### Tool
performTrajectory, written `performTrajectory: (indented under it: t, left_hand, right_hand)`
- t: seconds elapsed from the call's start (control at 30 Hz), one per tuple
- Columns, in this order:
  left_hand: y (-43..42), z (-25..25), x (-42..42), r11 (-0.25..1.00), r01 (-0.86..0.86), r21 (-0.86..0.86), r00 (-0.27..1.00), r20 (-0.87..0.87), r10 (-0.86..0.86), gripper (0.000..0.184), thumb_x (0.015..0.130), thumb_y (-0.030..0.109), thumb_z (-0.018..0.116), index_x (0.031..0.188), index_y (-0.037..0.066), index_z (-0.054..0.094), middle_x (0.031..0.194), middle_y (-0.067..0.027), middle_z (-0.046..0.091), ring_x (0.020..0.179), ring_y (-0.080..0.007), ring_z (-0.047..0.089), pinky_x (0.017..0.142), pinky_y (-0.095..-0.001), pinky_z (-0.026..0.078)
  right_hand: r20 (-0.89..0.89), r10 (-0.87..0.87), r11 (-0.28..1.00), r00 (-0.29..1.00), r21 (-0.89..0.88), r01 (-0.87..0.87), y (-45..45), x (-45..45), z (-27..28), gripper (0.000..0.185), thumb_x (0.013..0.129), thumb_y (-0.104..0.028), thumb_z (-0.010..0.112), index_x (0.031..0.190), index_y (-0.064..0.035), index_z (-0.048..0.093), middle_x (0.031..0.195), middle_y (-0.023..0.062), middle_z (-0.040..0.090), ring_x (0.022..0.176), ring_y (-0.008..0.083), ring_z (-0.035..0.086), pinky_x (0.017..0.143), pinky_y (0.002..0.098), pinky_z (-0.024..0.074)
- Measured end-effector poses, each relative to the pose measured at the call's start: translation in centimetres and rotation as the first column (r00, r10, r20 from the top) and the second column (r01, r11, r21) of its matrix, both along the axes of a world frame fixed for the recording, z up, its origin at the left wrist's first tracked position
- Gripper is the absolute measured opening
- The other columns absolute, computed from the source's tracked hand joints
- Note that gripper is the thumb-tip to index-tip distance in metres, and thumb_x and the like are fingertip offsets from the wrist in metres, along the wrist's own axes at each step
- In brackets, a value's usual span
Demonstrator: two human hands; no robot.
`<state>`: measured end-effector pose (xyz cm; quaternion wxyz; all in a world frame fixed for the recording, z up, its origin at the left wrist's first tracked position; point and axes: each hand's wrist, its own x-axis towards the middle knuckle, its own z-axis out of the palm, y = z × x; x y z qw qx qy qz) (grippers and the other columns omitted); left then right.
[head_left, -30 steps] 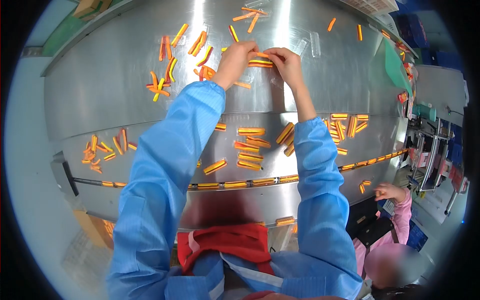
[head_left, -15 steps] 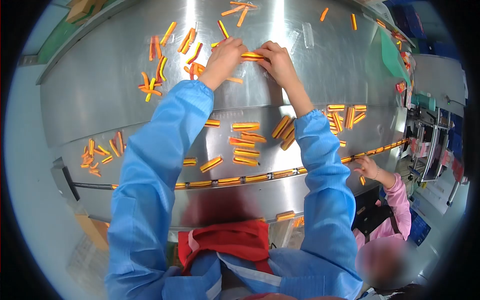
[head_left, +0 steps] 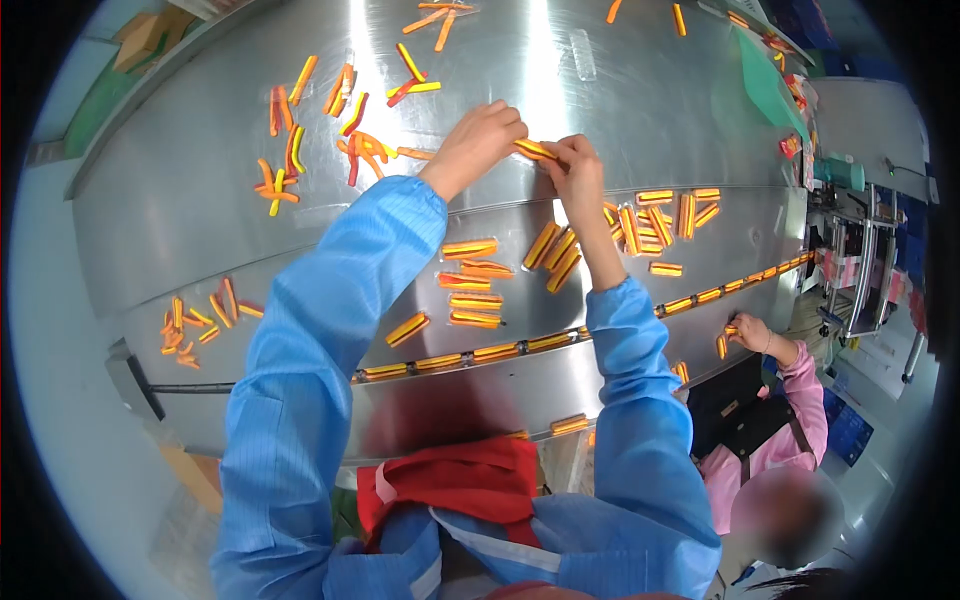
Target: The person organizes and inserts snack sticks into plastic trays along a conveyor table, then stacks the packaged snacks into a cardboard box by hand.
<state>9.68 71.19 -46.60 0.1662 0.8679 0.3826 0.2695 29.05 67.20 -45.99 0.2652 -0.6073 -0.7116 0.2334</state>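
Note:
Both hands meet over the steel table, their fingers closed on one striped bundle of yellow, orange and dark strips (head_left: 534,150). My left hand (head_left: 485,140) pinches its left end, while my right hand (head_left: 577,168) grips the other end. The bundle tilts down to the right. Left of my left hand lie loose orange, yellow and red strips (head_left: 365,146). Nearer to me, below the hands, a column of finished-looking striped bundles (head_left: 472,283) rests on the table. More bundles (head_left: 553,255) lie slantwise beside my right forearm.
A line of bundles (head_left: 495,352) sits in a narrow conveyor track running across the table. At right, a co-worker's hand (head_left: 748,331) holds a bundle beside that track. Further bundles (head_left: 655,225) lie at right, loose strips (head_left: 185,322) at left. A green sheet (head_left: 768,85) stands at far right.
My hands have come nearer to me, and the bundle between them has gone from level to tilted. The view has shifted slightly. The co-worker's hand has closed on a bundle.

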Motion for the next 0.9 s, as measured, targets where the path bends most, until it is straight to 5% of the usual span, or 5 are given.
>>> performTrajectory:
  t: [0.3,0.6,0.8,0.87,0.9]
  left_hand:
    - [-2.6,-0.8,0.0,0.976,-0.063,-0.210,0.986,0.136,0.093,0.024,0.076,0.005,0.068,0.100,0.004,0.068,0.101,-0.0063,0.064,0.103,-0.0235,0.058,0.085,-0.0346,0.051]
    - [-4.4,-0.5,1.1,0.989,-0.072,0.128,0.987,-0.137,0.089,0.032,0.079,0.007,0.062,0.111,0.004,0.065,0.105,-0.0092,0.059,0.106,-0.0251,0.056,0.086,-0.0340,0.051]
    - [-4.4,3.3,0.6,0.943,-0.083,-0.323,0.996,-0.011,0.084,0.018,0.090,0.013,0.061,0.104,0.003,0.066,0.097,-0.0109,0.060,0.086,-0.0202,0.062,0.076,-0.0307,0.053]
    - [-7.4,6.1,-0.4,0.335,0.323,-0.885,0.861,0.422,0.283,0.018,0.096,0.015,0.058,0.103,0.000,0.065,0.087,-0.0085,0.064,0.069,-0.0146,0.063,0.061,-0.0286,0.053]
    - [-10.3,5.7,-0.6,0.313,0.287,-0.905,0.856,0.389,0.341,0.018,0.096,0.014,0.056,0.103,-0.001,0.065,0.082,-0.0066,0.065,0.065,-0.0126,0.061,0.057,-0.0275,0.051]
  right_hand:
    - [0.099,-0.073,0.985,0.992,0.161,0.056,-3.8,-2.2,-1.1,0.033,0.077,-0.006,0.074,0.110,-0.0048,0.070,0.107,0.0077,0.063,0.098,0.0258,0.058,0.083,0.0352,0.0462]
    - [0.335,-0.021,0.931,0.942,0.349,-0.103,-3.2,-1.3,-1.6,0.034,0.080,-0.002,0.070,0.112,-0.0085,0.070,0.109,0.0073,0.056,0.098,0.0250,0.055,0.081,0.0361,0.0448]
    - [0.068,0.081,0.960,0.994,0.262,-0.097,-5.3,0.2,2.4,0.043,0.079,0.005,0.065,0.119,-0.0088,0.066,0.102,0.0088,0.052,0.092,0.0247,0.052,0.077,0.0339,0.0460]
    - [0.045,0.168,0.958,0.985,0.229,-0.174,-9.3,0.1,5.6,0.045,0.079,0.007,0.063,0.121,-0.0084,0.065,0.101,0.0092,0.051,0.092,0.0250,0.052,0.077,0.0327,0.0464]
    - [0.057,0.228,0.950,0.972,0.204,-0.235,-11.5,-0.3,6.7,0.045,0.079,0.006,0.064,0.122,-0.0089,0.065,0.101,0.0088,0.050,0.091,0.0241,0.052,0.077,0.0320,0.0460]
